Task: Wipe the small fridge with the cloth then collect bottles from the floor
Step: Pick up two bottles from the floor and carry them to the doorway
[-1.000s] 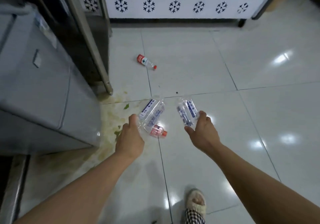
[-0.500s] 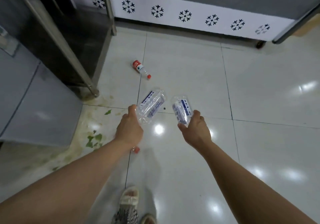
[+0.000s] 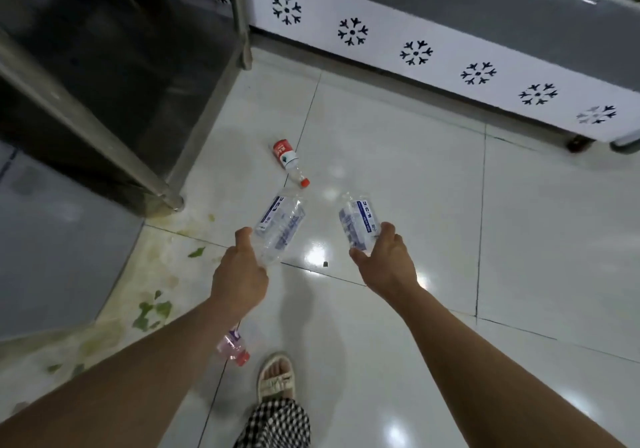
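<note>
My left hand (image 3: 240, 271) grips a clear plastic bottle with a blue-and-white label (image 3: 280, 222), held out above the floor. My right hand (image 3: 384, 260) grips a second clear bottle with the same label (image 3: 358, 221). A bottle with a red label and red cap (image 3: 289, 162) lies on the white tiles just beyond both hands. Another bottle with a red cap and pinkish body (image 3: 233, 347) lies on the floor under my left forearm, partly hidden by it. The small grey fridge (image 3: 52, 240) stands at the left.
A steel rack with a metal leg (image 3: 104, 143) stands left of the bottles. A white panel with snowflake cut-outs (image 3: 415, 53) runs along the back. Green scraps and a yellowish stain (image 3: 152, 312) lie beside the fridge. My sandalled foot (image 3: 275, 378) is at the bottom.
I have stepped forward; the red-label bottle is now closer to my hands. The pinkish red-cap bottle has slid back under my left forearm. Both hands keep their bottles.
</note>
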Tool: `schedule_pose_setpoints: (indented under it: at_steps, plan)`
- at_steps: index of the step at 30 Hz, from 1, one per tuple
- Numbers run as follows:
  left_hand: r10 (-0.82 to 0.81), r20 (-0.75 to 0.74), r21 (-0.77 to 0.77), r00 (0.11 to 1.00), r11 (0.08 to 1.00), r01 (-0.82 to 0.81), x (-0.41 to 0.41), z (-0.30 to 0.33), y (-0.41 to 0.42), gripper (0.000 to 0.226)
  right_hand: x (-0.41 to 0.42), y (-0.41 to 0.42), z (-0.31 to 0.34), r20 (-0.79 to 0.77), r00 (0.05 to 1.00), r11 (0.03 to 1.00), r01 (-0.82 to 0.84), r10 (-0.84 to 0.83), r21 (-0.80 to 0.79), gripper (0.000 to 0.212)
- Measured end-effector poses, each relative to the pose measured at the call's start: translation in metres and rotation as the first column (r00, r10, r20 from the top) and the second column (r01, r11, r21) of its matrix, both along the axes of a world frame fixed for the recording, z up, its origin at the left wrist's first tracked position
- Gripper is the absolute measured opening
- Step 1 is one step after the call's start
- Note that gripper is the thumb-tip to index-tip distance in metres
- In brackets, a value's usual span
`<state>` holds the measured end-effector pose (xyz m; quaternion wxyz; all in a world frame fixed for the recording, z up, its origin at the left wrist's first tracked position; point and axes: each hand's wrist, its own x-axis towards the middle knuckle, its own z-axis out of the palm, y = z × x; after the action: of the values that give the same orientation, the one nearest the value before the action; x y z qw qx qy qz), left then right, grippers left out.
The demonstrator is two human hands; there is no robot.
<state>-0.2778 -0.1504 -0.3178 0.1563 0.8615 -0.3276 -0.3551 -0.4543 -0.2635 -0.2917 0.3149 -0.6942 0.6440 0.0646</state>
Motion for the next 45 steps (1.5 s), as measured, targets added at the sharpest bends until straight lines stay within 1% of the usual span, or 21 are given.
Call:
schedule_pose_setpoints:
  at_steps: [4, 6, 11, 18, 20, 23, 28, 33, 37, 39, 41, 45]
  plan:
    - [0.097, -0.018, 0.023, 0.995, 0.995, -0.097, 0.019, -0.02, -0.036, 0.058, 0.028, -0.048, -0.024, 0.002, 0.999, 0.999, -0.045, 0.045, 0.02, 0.055]
    - [0.117, -0.029, 0.027, 0.993, 0.993, -0.116, 0.023, -0.03, -0.051, 0.057, 0.041, -0.073, -0.035, -0.001, 0.997, 0.996, -0.082, 0.082, 0.014, 0.056]
    - [0.223, -0.035, 0.091, 0.974, 0.972, -0.219, 0.034, -0.059, -0.093, 0.055, 0.073, -0.137, -0.069, -0.004, 0.987, 0.986, -0.163, 0.163, 0.042, 0.058]
    - [0.401, -0.02, 0.154, 0.916, 0.907, -0.393, 0.04, -0.104, -0.155, 0.057, 0.1, -0.229, -0.134, 0.028, 0.971, 0.964, -0.238, 0.237, 0.121, 0.055]
    - [0.464, -0.019, 0.171, 0.885, 0.874, -0.455, 0.036, -0.124, -0.178, 0.057, 0.103, -0.25, -0.159, 0.033, 0.968, 0.959, -0.251, 0.249, 0.128, 0.054]
    - [0.519, -0.039, 0.151, 0.854, 0.848, -0.509, 0.031, -0.166, -0.21, 0.059, 0.107, -0.275, -0.206, 0.045, 0.963, 0.955, -0.268, 0.264, 0.129, 0.054]
    - [0.553, -0.031, 0.098, 0.833, 0.831, -0.548, 0.029, -0.255, -0.246, 0.06, 0.116, -0.298, -0.295, 0.045, 0.971, 0.965, -0.237, 0.233, 0.113, 0.056]
    - [0.569, 0.009, 0.074, 0.822, 0.819, -0.568, 0.03, -0.352, -0.269, 0.061, 0.131, -0.311, -0.38, 0.085, 0.966, 0.968, -0.248, 0.244, 0.042, 0.057]
    - [0.627, 0.04, 0.036, 0.778, 0.777, -0.629, 0.029, -0.415, -0.282, 0.061, 0.144, -0.315, -0.437, 0.091, 0.963, 0.967, -0.256, 0.254, 0.011, 0.055]
    - [0.641, 0.039, 0.022, 0.766, 0.766, -0.642, 0.029, -0.438, -0.287, 0.061, 0.148, -0.316, -0.458, 0.086, 0.959, 0.963, -0.271, 0.27, -0.001, 0.056]
    - [0.62, 0.032, 0.009, 0.784, 0.784, -0.62, 0.031, -0.453, -0.291, 0.062, 0.149, -0.316, -0.474, 0.081, 0.954, 0.957, -0.29, 0.288, 0.006, 0.059]
    - [0.543, 0.022, 0.018, 0.839, 0.839, -0.544, 0.035, -0.457, -0.292, 0.074, 0.141, -0.314, -0.479, 0.101, 0.941, 0.939, -0.332, 0.324, 0.085, 0.083]
